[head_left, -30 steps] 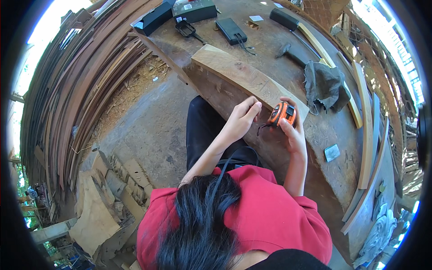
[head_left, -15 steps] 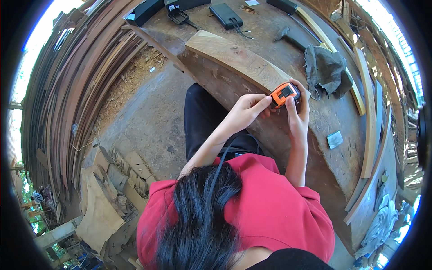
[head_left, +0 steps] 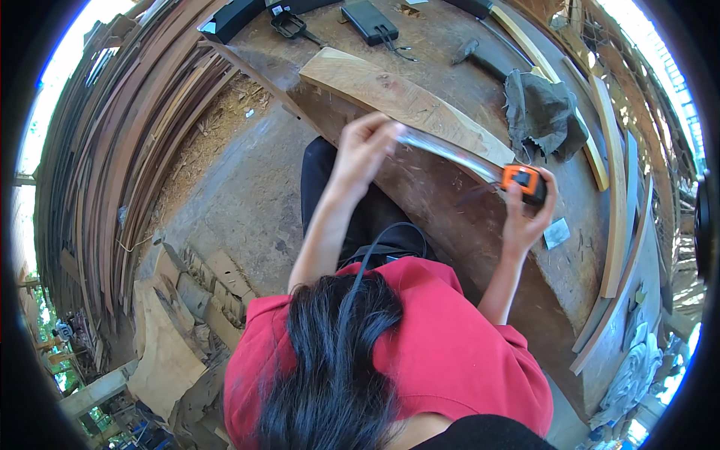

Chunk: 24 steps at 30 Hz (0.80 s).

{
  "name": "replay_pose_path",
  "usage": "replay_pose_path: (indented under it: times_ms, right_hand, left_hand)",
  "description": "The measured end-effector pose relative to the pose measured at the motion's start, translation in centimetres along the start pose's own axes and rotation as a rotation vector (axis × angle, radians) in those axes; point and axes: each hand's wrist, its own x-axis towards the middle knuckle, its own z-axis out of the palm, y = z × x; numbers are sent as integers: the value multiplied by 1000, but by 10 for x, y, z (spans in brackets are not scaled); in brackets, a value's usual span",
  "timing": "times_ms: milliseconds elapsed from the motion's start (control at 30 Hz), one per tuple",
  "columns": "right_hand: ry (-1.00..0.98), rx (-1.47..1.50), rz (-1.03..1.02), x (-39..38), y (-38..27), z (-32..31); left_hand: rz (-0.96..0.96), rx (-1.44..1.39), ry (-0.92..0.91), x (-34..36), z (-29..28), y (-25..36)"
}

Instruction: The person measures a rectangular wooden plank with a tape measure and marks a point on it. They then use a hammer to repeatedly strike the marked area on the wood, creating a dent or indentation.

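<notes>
An orange and black tape measure (head_left: 523, 180) is gripped in my right hand (head_left: 531, 217), over the near right end of a pale wooden board (head_left: 401, 101). Its blade (head_left: 450, 151), blurred by motion, runs out leftward along the board's near side. My left hand (head_left: 364, 150) pinches the free end of the blade, close to the board's near edge. The board lies on a brown workbench (head_left: 457, 90). Whether the blade touches the wood cannot be told.
On the bench are a black power bank (head_left: 370, 22) with a cable, a hammer (head_left: 484, 60), a dark grey cloth (head_left: 546, 112) and a small pale square (head_left: 556, 233). Long wooden strips (head_left: 607, 187) line its right side. Stacked planks (head_left: 112, 165) stand at the left.
My hands have moved apart, the left one leftward and the right one to the right and slightly nearer. The tape blade is now drawn out between them.
</notes>
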Motion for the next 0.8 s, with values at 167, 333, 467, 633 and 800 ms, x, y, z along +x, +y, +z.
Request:
replay_pose_path:
  times_ms: [167,333,467,633,800]
  right_hand:
    - [124,11,8,12,28,-53]
    - [140,-125,-47,8,35,-67]
    - [116,-137,-44,2,38,-57]
    - [115,-150,-10,-2,50,-54]
    - [160,-110,4,-5,58,-52]
  left_hand:
    - [112,391,250,49,-95,30]
    - [7,829,262,113,-172,33]
    - [-87,1198,332,137,-189,24]
    - [-199,1322,370,136,-181,20]
    - [-274,1326,417,130,-179,21]
